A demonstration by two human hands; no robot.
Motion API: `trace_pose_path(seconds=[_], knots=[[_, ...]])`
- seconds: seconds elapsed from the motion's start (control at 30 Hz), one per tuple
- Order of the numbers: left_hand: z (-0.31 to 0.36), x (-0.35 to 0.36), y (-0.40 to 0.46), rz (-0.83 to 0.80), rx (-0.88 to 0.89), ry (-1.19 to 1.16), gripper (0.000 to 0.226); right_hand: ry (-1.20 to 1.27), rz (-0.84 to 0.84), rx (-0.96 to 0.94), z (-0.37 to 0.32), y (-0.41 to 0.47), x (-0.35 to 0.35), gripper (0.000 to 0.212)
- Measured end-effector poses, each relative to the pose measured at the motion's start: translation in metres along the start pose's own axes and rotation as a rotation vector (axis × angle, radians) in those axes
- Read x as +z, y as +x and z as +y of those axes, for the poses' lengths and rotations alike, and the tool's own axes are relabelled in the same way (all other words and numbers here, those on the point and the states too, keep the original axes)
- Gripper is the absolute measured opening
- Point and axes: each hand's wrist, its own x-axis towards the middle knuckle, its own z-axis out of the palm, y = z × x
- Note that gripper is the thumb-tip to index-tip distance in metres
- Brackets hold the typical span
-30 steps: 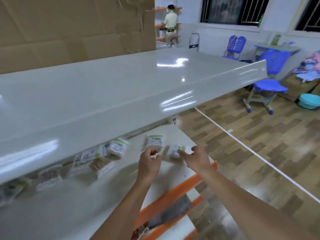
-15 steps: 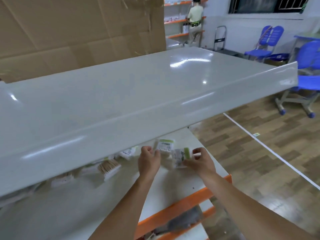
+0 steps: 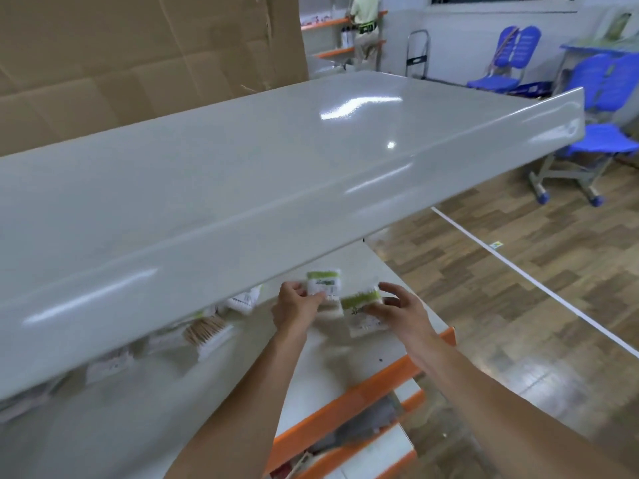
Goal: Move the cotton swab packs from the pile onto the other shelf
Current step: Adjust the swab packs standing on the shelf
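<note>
At lower centre, the left hand (image 3: 297,307) and right hand (image 3: 397,311) each pinch one cotton swab pack (image 3: 363,307) lightly above the lower shelf (image 3: 345,368); either pack may slip, or snag the upper shelf (image 3: 242,188) overhead.

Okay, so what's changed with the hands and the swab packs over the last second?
The right hand, which only reached toward a pack a second ago, now grips a green-topped pack and has drawn it toward the shelf's front edge. The left hand now holds the other pack it was touching. The loose packs under the upper shelf lie as before.
</note>
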Motion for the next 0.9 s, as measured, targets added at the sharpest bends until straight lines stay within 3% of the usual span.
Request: trace_pose_path(seconds=[0.2,0.33,0.67,0.9], knots=[[-0.006,-0.012,-0.018,-0.159,0.011,-0.136,0.071,-0.015,-0.014,-0.071,0.001,-0.006,-0.002,0.029],[-0.018,-0.021,-0.026,-0.181,0.024,-0.184,0.043,-0.018,-0.052,-0.077,0.002,-0.007,-0.003,0.03],[-0.047,-0.047,-0.052,-0.072,0.059,-0.128,0.026,-0.081,-0.151,-0.1,0.003,-0.008,-0.005,0.029],[-0.058,-0.077,-0.079,0.065,0.004,-0.17,0.028,-0.077,-0.252,-0.062,-0.006,-0.012,0.014,0.025]])
